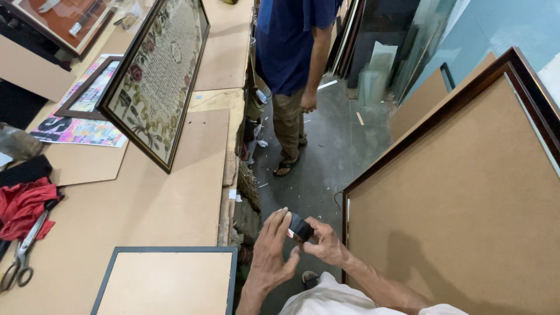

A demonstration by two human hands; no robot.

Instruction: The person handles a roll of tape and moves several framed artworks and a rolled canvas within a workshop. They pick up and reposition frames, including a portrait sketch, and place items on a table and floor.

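Note:
Both my hands hold a small black roll of tape [300, 227] in front of me, over the floor gap between the workbench and a big frame. My left hand [272, 252] grips its left side with the fingers raised. My right hand [324, 242] pinches its right side. Just to the right stands a large dark-framed picture [466, 192], its brown backing board turned toward me and tilted.
A brown workbench [151, 198] on the left carries a floral framed picture [156, 76] leaning up, a grey-edged frame [166, 280], scissors [23, 251], red cloth [23, 204] and colourful prints. Another person in a blue shirt [291, 52] stands on the grey floor ahead. Glass sheets lean at the back.

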